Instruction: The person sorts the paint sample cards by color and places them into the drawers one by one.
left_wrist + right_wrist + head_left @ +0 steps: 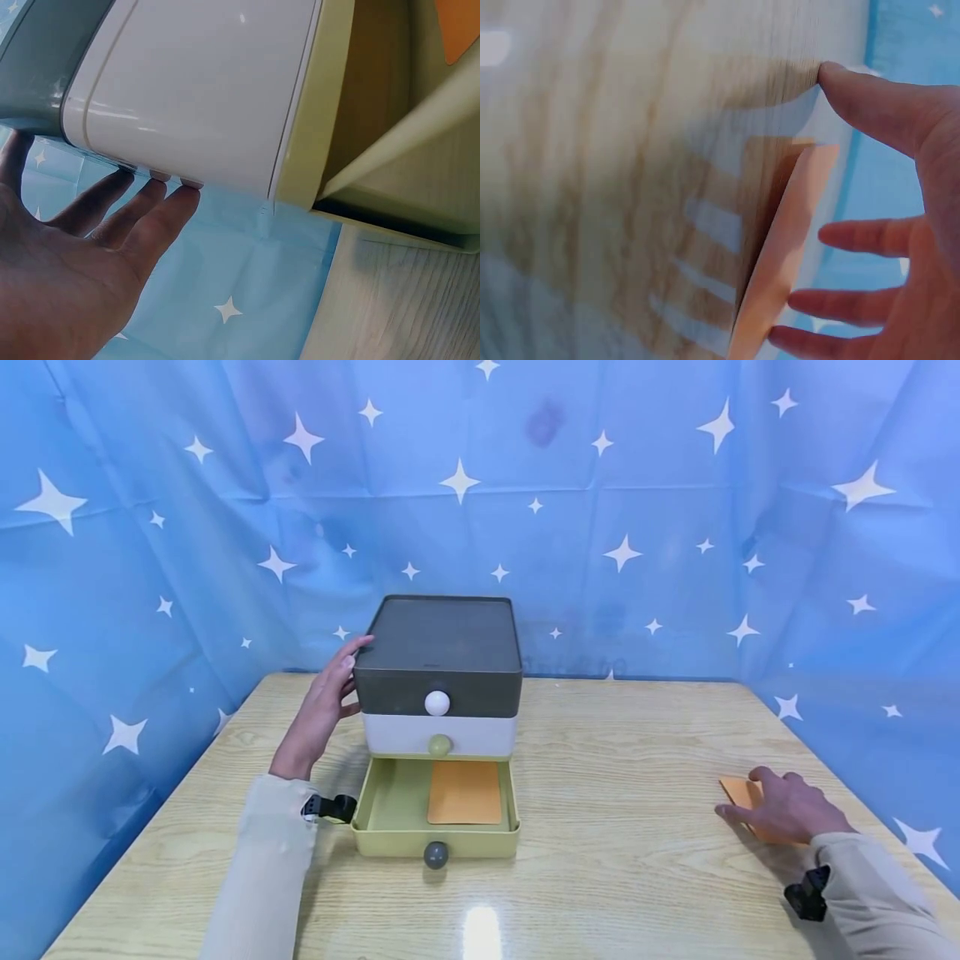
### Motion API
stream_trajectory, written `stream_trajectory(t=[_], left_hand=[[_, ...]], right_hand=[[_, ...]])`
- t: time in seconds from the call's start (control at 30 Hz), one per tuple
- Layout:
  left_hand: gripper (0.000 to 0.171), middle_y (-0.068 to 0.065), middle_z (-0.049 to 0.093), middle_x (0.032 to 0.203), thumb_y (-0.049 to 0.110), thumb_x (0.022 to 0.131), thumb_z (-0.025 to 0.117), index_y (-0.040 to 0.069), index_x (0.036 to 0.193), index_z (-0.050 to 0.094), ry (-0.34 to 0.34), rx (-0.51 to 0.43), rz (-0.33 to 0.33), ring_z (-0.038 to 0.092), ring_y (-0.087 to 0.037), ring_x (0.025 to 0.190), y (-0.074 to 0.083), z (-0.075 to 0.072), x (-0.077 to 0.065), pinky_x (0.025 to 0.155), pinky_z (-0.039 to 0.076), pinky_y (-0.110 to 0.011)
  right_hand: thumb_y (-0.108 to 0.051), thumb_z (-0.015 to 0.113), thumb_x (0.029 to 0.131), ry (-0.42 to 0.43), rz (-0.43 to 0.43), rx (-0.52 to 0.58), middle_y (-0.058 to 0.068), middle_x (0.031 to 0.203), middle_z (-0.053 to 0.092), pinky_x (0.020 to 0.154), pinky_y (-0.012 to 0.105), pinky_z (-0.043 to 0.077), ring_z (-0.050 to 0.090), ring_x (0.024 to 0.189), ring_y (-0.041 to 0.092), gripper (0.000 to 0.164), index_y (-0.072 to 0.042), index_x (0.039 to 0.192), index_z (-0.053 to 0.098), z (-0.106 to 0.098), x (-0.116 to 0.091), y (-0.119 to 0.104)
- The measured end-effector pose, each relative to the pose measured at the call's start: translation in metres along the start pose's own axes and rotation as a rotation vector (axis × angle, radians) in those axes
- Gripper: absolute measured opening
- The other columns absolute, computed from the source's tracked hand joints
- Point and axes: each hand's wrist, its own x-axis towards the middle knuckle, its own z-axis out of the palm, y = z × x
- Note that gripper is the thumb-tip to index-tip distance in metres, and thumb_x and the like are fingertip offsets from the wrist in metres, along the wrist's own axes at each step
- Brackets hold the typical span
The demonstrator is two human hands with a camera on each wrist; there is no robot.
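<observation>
A stacked drawer box (438, 693) has a dark grey top tier, a white middle tier and a green bottom drawer (397, 843) pulled out. Inside that drawer, on its right side, lies a flat orange sheet (465, 793). My left hand (318, 714) rests its fingertips against the box's left side, fingers fairly straight. Far to the right, my right hand (798, 810) is spread over a second orange sheet (741, 790). In the right wrist view this sheet (784, 259) has one edge raised off the table, with two fingertips at its edge and the thumb apart from it.
The wooden table (615, 793) carries the box left of centre. A blue curtain with white stars (540, 527) hangs behind it and along both sides. Round knobs, white (437, 702), green (439, 744) and dark grey (436, 855), stick out of the fronts.
</observation>
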Motion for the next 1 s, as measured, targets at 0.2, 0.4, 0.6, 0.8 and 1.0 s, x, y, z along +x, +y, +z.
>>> stream_trajectory(t=[0.2,0.4,0.6,0.8,1.0], left_hand=[[0.054,-0.002,0.023,0.168,0.058,0.106,0.029,0.039,0.156,0.031,0.001,-0.001,0.001,0.028,-0.04,0.153,-0.0001,0.0004,-0.0007,0.112,0.031,-0.071],[0.054,-0.003,0.022,0.168,0.057,0.106,0.029,0.039,0.157,0.031,-0.003,-0.008,-0.005,0.027,-0.04,0.153,-0.0001,0.0012,-0.0007,0.112,0.031,-0.072],[0.055,-0.004,0.023,0.168,0.058,0.105,0.029,0.038,0.157,0.031,-0.004,-0.007,0.011,0.028,-0.04,0.152,0.0006,-0.0005,-0.0002,0.112,0.031,-0.072],[0.055,-0.003,0.023,0.168,0.058,0.105,0.029,0.038,0.156,0.032,-0.002,-0.012,0.014,0.029,-0.04,0.152,0.0012,-0.0009,-0.0005,0.111,0.032,-0.072],[0.054,-0.003,0.023,0.168,0.057,0.106,0.029,0.038,0.156,0.032,-0.003,-0.012,0.008,0.028,-0.04,0.152,0.0008,-0.0004,0.0001,0.111,0.032,-0.071]], right_hand=[[-0.07,0.058,0.088,-0.003,-0.005,0.015,0.048,0.114,0.049,0.07,0.054,0.048,0.058,0.09,0.053,0.103,0.019,0.135,0.038,0.0003,0.0035,0.0009],[-0.07,0.061,0.087,-0.013,0.007,0.051,0.044,0.108,0.054,0.068,0.052,0.05,0.062,0.083,0.045,0.105,0.019,0.137,0.036,0.0004,0.0046,0.0032],[-0.071,0.064,0.084,-0.026,0.039,0.089,0.048,0.121,0.049,0.071,0.054,0.049,0.056,0.097,0.059,0.11,0.019,0.139,0.032,-0.0027,0.0067,0.0046],[-0.066,0.07,0.081,-0.002,0.033,0.113,0.048,0.129,0.046,0.076,0.056,0.049,0.052,0.107,0.064,0.109,0.02,0.137,0.033,-0.0039,0.0087,0.0073],[-0.063,0.072,0.08,-0.001,0.016,0.112,0.049,0.126,0.048,0.075,0.055,0.049,0.054,0.104,0.061,0.106,0.02,0.135,0.035,-0.0035,0.01,0.0082]])
